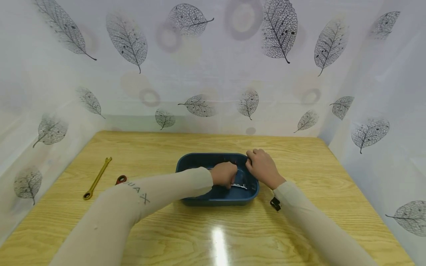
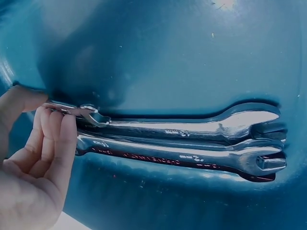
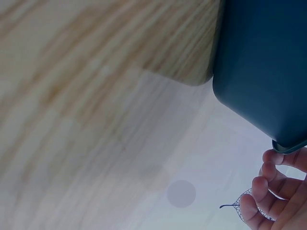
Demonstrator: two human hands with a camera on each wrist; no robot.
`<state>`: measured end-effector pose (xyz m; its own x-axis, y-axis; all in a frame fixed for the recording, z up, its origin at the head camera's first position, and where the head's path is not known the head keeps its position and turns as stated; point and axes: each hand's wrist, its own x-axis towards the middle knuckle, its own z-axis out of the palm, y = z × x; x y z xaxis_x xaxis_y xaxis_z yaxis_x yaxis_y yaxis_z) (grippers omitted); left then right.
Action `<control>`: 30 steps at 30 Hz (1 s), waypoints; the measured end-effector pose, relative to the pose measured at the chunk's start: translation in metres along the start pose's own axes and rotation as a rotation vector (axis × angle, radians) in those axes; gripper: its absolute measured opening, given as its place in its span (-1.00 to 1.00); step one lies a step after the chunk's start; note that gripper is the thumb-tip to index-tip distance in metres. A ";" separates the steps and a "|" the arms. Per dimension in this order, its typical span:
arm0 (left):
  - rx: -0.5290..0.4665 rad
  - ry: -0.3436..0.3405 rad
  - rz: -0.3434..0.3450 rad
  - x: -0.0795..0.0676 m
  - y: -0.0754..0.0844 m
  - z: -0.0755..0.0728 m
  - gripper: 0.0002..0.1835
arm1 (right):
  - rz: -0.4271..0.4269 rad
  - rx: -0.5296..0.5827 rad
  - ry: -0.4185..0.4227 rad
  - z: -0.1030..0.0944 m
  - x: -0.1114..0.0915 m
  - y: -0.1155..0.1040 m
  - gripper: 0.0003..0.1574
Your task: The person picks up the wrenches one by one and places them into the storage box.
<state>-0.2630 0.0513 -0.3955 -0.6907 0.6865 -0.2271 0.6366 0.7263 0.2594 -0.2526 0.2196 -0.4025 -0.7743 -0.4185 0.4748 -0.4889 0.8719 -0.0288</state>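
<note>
A dark blue plastic tub (image 1: 217,202) sits on the wooden table. Inside it, my left hand (image 1: 225,173) reaches down. In the left wrist view, thumb and fingertips of the left hand (image 2: 41,153) pinch a silver wrench (image 2: 93,115), whose far part the hand hides. Under and beside it, one silver wrench (image 2: 187,128) and another silver wrench with red lettering (image 2: 187,159) lie side by side on the tub's floor. At the back right corner, my right hand (image 1: 264,168) holds the tub's rim; its curled fingers (image 3: 261,187) show beside that corner in the right wrist view.
A gold-coloured wrench (image 1: 98,178) lies on the table (image 1: 283,236) at the left. Near it, a red and black ring end (image 1: 121,179) peeks out from behind the left sleeve. A leaf-print curtain (image 1: 213,74) hangs behind and at both sides.
</note>
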 end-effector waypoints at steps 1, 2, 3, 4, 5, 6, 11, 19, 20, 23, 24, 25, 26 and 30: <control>0.015 -0.002 0.002 0.000 0.000 0.000 -0.80 | -0.004 0.006 0.008 0.000 0.000 0.000 -0.75; 0.028 -0.004 0.007 0.000 0.000 0.000 -0.80 | -0.005 0.011 0.012 0.000 0.000 0.000 -0.75; 0.040 -0.006 0.011 0.000 0.001 0.000 -0.80 | -0.014 0.006 0.026 0.000 -0.001 0.000 -0.75; 0.049 -0.007 0.017 0.000 0.001 0.000 -0.81 | -0.016 0.009 0.031 -0.001 -0.001 -0.001 -0.76; 0.058 -0.005 0.022 0.000 0.001 0.000 -0.81 | -0.018 0.013 0.035 -0.001 -0.001 -0.001 -0.76; 0.063 -0.005 0.026 0.000 0.001 0.000 -0.81 | -0.018 0.013 0.036 -0.002 -0.001 -0.001 -0.76; 0.068 -0.001 0.032 -0.001 0.001 -0.002 -0.82 | 0.011 0.013 -0.015 -0.002 0.001 0.000 -0.78; 0.065 0.001 0.039 -0.003 0.000 -0.002 -0.85 | 0.034 -0.007 -0.074 -0.003 0.001 0.000 -0.78; 0.070 0.003 0.043 -0.003 0.000 -0.002 -0.85 | 0.035 -0.007 -0.074 -0.003 0.001 0.000 -0.78; 0.080 0.011 0.054 -0.004 -0.001 -0.004 -0.86 | 0.032 -0.004 -0.069 -0.003 0.001 -0.001 -0.77; 0.084 0.013 0.059 -0.004 -0.001 -0.004 -0.86 | 0.030 -0.002 -0.066 -0.003 0.001 -0.001 -0.77; 0.082 0.013 0.061 -0.004 -0.001 -0.005 -0.86 | 0.030 -0.003 -0.063 -0.003 0.001 -0.001 -0.77; 0.079 0.008 0.063 -0.005 -0.001 -0.006 -0.86 | 0.029 -0.002 -0.060 -0.003 0.001 -0.001 -0.77; 0.051 -0.027 0.065 -0.007 -0.002 -0.009 -0.83 | 0.024 0.000 -0.047 -0.003 0.001 -0.002 -0.76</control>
<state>-0.2630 0.0450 -0.3858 -0.6383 0.7325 -0.2366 0.6970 0.6804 0.2263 -0.2514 0.2187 -0.3994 -0.8039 -0.4087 0.4321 -0.4696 0.8820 -0.0394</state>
